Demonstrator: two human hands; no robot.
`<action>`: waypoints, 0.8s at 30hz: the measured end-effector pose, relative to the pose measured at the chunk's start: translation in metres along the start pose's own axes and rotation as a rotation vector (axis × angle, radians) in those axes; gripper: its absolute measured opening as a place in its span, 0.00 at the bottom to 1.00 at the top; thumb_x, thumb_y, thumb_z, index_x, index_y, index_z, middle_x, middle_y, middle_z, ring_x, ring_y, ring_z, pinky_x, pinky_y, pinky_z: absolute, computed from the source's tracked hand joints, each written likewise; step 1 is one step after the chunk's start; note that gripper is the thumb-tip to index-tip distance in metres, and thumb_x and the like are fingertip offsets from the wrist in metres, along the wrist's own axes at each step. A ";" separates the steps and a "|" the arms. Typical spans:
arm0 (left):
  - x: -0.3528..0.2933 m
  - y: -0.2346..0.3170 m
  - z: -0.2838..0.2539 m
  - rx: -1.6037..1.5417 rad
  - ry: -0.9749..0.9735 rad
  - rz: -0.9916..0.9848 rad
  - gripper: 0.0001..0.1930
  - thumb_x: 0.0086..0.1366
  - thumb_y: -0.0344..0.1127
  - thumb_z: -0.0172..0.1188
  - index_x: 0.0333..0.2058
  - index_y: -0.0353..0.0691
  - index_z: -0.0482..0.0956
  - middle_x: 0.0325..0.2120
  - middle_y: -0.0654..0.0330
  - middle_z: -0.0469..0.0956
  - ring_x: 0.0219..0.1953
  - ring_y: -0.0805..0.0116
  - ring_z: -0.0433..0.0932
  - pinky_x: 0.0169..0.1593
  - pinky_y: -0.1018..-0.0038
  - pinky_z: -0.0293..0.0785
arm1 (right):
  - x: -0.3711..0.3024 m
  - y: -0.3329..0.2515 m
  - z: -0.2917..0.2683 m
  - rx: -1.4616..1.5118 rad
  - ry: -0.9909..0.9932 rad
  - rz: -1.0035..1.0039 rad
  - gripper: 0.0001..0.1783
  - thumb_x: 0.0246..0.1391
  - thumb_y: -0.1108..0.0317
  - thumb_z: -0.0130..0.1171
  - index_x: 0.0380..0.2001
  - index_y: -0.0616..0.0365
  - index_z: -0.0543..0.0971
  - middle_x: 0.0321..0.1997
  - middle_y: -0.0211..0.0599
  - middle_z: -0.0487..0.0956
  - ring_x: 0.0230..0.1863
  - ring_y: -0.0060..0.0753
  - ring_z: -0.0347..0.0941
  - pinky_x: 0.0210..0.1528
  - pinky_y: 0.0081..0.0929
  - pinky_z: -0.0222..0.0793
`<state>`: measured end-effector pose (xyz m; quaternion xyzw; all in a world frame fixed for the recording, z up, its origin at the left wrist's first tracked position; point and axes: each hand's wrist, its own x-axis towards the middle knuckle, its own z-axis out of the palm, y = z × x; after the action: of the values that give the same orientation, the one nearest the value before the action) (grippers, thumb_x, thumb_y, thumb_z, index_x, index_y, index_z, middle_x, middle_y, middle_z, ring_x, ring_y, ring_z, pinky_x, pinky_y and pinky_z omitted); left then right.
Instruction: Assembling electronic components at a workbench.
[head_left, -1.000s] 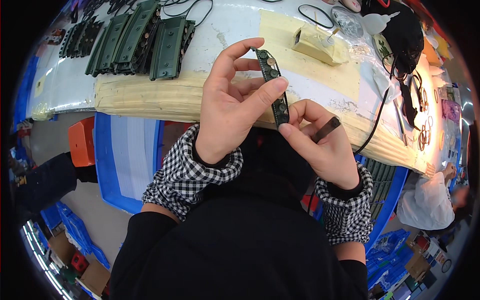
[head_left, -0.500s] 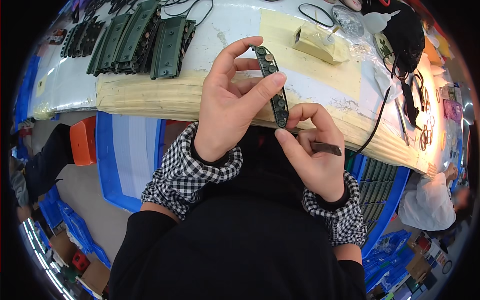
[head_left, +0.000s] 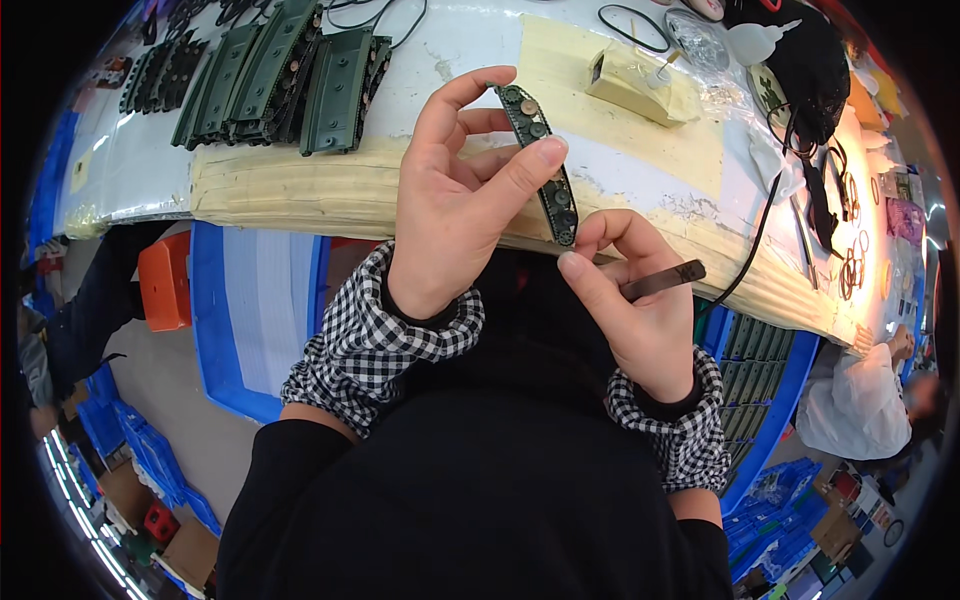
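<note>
My left hand (head_left: 460, 185) pinches a dark green toy tank side piece (head_left: 557, 200) between thumb and fingers. It is a long, narrow part with a row of small wheels and a black track around its edge, held tilted above the table's front edge. My right hand (head_left: 640, 300) has thumb and forefinger pressed together at the part's lower end; whether they grip the track there, I cannot make out. Across its palm lies a flat dark metal tool, apparently tweezers (head_left: 668, 280), with the rear end sticking out to the right and the tips hidden by the fingers.
Several green hull-like parts (head_left: 335, 95) and dark track pieces (head_left: 160, 75) lie at the table's far left. A tape-wrapped block (head_left: 645, 85) sits ahead, near a white dropper bottle (head_left: 760, 42). Black cables and loops lie right. Below the table are blue crates (head_left: 215, 330) and an orange stool (head_left: 165, 280).
The left hand and the tank side piece have shifted slightly up. My right hand has turned a little, so more of the metal tool shows, pointing further up and right.
</note>
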<state>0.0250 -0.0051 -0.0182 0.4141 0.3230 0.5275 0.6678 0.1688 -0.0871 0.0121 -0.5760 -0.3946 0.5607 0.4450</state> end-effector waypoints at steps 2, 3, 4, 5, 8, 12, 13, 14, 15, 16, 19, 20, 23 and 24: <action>-0.001 0.000 0.000 0.011 -0.001 0.010 0.28 0.64 0.24 0.59 0.61 0.34 0.60 0.44 0.51 0.74 0.46 0.61 0.80 0.47 0.70 0.81 | 0.000 0.000 -0.001 0.056 -0.016 0.033 0.09 0.55 0.75 0.61 0.39 0.63 0.74 0.31 0.22 0.73 0.18 0.01 0.56 0.19 0.07 0.49; -0.001 0.000 0.000 0.016 -0.002 0.014 0.28 0.64 0.24 0.59 0.61 0.34 0.60 0.44 0.51 0.74 0.46 0.61 0.80 0.48 0.70 0.81 | 0.000 0.001 -0.001 0.084 -0.024 0.050 0.08 0.56 0.75 0.61 0.38 0.63 0.74 0.31 0.22 0.73 0.19 0.02 0.57 0.20 0.07 0.49; -0.001 0.000 0.000 0.025 -0.006 0.020 0.28 0.64 0.24 0.59 0.61 0.34 0.60 0.44 0.51 0.74 0.46 0.61 0.80 0.48 0.70 0.81 | 0.000 0.002 0.000 0.098 -0.017 0.043 0.08 0.56 0.75 0.61 0.38 0.63 0.74 0.31 0.22 0.73 0.19 0.02 0.57 0.20 0.07 0.50; -0.001 0.000 0.000 0.033 -0.009 0.026 0.28 0.64 0.24 0.59 0.61 0.34 0.60 0.44 0.51 0.74 0.46 0.61 0.80 0.48 0.70 0.81 | 0.001 0.003 0.000 0.111 -0.009 0.037 0.08 0.56 0.74 0.60 0.38 0.63 0.74 0.31 0.22 0.73 0.19 0.02 0.57 0.20 0.07 0.50; -0.001 -0.001 -0.001 0.044 -0.010 0.036 0.28 0.64 0.24 0.59 0.61 0.34 0.60 0.44 0.51 0.74 0.46 0.61 0.80 0.48 0.70 0.81 | 0.001 0.004 0.001 0.126 -0.003 0.037 0.07 0.57 0.74 0.60 0.37 0.63 0.74 0.31 0.21 0.73 0.20 0.02 0.58 0.20 0.07 0.50; 0.000 -0.001 0.002 0.047 0.011 0.046 0.28 0.64 0.24 0.59 0.60 0.34 0.60 0.44 0.51 0.74 0.46 0.61 0.80 0.48 0.70 0.81 | 0.002 0.001 0.003 0.129 0.000 0.051 0.07 0.57 0.74 0.60 0.36 0.62 0.73 0.30 0.21 0.72 0.20 0.02 0.58 0.21 0.06 0.50; -0.001 -0.001 0.002 0.045 0.015 0.045 0.28 0.64 0.24 0.59 0.60 0.34 0.59 0.44 0.50 0.74 0.46 0.61 0.80 0.47 0.70 0.81 | 0.002 0.002 0.003 0.144 -0.003 0.050 0.06 0.57 0.74 0.60 0.36 0.62 0.73 0.29 0.21 0.72 0.20 0.02 0.58 0.21 0.07 0.50; -0.001 -0.001 0.002 0.042 0.020 0.044 0.28 0.64 0.24 0.59 0.60 0.33 0.59 0.44 0.50 0.74 0.46 0.61 0.80 0.47 0.70 0.81 | 0.002 0.003 0.003 0.159 -0.007 0.049 0.06 0.57 0.74 0.60 0.36 0.62 0.73 0.29 0.20 0.72 0.20 0.02 0.58 0.21 0.07 0.50; -0.001 -0.002 0.002 0.040 0.024 0.043 0.28 0.64 0.24 0.59 0.60 0.33 0.59 0.44 0.50 0.74 0.46 0.61 0.80 0.47 0.70 0.81 | 0.003 0.004 0.003 0.173 -0.010 0.048 0.06 0.58 0.74 0.60 0.36 0.62 0.73 0.29 0.20 0.71 0.20 0.02 0.57 0.20 0.07 0.50; -0.001 -0.001 0.002 0.036 0.030 0.033 0.28 0.64 0.25 0.59 0.60 0.34 0.59 0.44 0.50 0.74 0.46 0.61 0.80 0.47 0.70 0.81 | 0.003 0.005 0.003 0.172 -0.018 0.040 0.06 0.58 0.74 0.60 0.36 0.62 0.73 0.29 0.20 0.71 0.20 0.02 0.57 0.21 0.07 0.50; -0.002 0.001 0.003 0.014 0.036 -0.004 0.28 0.64 0.25 0.59 0.60 0.34 0.59 0.43 0.51 0.75 0.46 0.61 0.80 0.46 0.69 0.82 | 0.003 0.005 0.003 0.128 -0.011 -0.011 0.06 0.57 0.76 0.61 0.35 0.61 0.73 0.28 0.20 0.72 0.20 0.03 0.57 0.20 0.08 0.50; -0.001 0.002 0.004 -0.002 0.031 -0.020 0.27 0.64 0.25 0.59 0.60 0.34 0.59 0.43 0.51 0.75 0.46 0.61 0.80 0.46 0.69 0.82 | 0.002 0.005 0.004 0.085 0.013 -0.046 0.07 0.56 0.76 0.62 0.34 0.61 0.73 0.28 0.22 0.72 0.19 0.04 0.57 0.20 0.09 0.50; -0.001 0.001 0.002 -0.034 0.020 -0.048 0.29 0.62 0.26 0.63 0.59 0.35 0.61 0.43 0.52 0.71 0.44 0.63 0.80 0.45 0.74 0.81 | 0.003 0.007 0.001 -0.364 0.112 -0.339 0.10 0.50 0.78 0.67 0.31 0.61 0.74 0.27 0.28 0.74 0.18 0.13 0.62 0.20 0.14 0.57; -0.001 0.000 0.001 -0.043 0.016 -0.054 0.30 0.60 0.27 0.65 0.59 0.35 0.61 0.43 0.52 0.69 0.43 0.64 0.81 0.44 0.77 0.81 | 0.005 0.007 0.000 -0.568 0.149 -0.466 0.11 0.48 0.78 0.68 0.30 0.61 0.74 0.27 0.30 0.75 0.18 0.16 0.64 0.20 0.16 0.59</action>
<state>0.0251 -0.0057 -0.0175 0.3866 0.3282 0.5194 0.6879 0.1690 -0.0850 0.0037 -0.6102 -0.6216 0.2693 0.4108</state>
